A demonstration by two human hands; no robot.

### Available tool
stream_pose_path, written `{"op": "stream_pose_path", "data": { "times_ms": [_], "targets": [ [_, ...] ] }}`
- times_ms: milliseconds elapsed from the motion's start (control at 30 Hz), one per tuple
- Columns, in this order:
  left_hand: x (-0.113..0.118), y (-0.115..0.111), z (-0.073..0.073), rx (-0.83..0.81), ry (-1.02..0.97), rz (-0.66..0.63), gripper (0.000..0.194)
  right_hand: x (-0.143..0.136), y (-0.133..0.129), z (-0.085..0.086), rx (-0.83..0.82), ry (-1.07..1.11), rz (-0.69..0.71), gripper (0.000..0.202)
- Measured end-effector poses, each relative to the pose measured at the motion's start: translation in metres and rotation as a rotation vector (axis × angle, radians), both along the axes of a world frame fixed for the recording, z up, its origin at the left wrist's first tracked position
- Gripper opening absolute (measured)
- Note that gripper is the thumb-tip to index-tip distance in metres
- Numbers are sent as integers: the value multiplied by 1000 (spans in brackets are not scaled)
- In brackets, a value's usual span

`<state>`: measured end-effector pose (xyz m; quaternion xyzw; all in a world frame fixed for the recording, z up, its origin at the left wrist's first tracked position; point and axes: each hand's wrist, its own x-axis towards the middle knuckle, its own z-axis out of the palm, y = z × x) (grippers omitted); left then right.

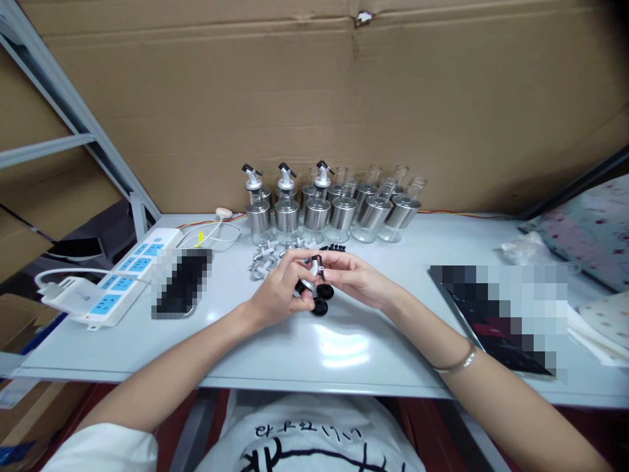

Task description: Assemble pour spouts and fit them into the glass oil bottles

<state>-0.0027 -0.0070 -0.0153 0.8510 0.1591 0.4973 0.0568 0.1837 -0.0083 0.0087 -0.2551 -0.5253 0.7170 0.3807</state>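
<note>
My left hand (278, 292) is closed around a pour spout (315, 267) with a white body and a black flip cap. From the other side, the fingertips of my right hand (361, 282) pinch the black part of that spout. Two round black stoppers (319, 307) lie on the table just below my fingers. Behind my left hand is a pile of white spout parts (265, 261), partly covered by the hand. Several tiny black pieces (334, 248) sit in rows beyond my right fingers.
Glass bottles with steel sleeves (287, 216) stand in rows at the back; three carry spouts. On the left lie a power strip (115, 278) and a phone (181, 282). A dark flat package (491, 321) lies at right on the white table (275, 360). Cardboard (314, 98) closes off the back.
</note>
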Motion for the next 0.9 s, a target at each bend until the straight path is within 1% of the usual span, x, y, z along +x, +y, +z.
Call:
{"op": "stream_pose_path", "data": {
  "times_ms": [133,233,300,367,400,467,600,733,900],
  "targets": [
    [-1,2,0,-24,-9,-39,33,1,1,0,25,-21,-20,26],
    [-1,2,-1,-48,-14,-51,30,0,1,-1,66,-57,-23,23],
    [1,0,-1,-54,9,-61,27,-4,0,-1,135,-88,-91,17],
    [3,-2,-1,-23,48,-81,26,-9,-1,-1,239,-129,-195,10],
    [4,-4,-1,-1,67,-91,26,-11,-2,-1,282,-148,-232,10],
    [5,-5,0,23,79,-100,29,-14,-4,0,310,-163,-243,9],
    [3,-3,3,-17,41,-51,29,-13,-5,1,206,-113,-189,10],
    [1,0,3,15,27,-27,29,-10,-5,1,90,-52,-132,13],
    [0,0,4,16,29,6,30,-9,-5,4,31,31,-46,21]
  ]
}}
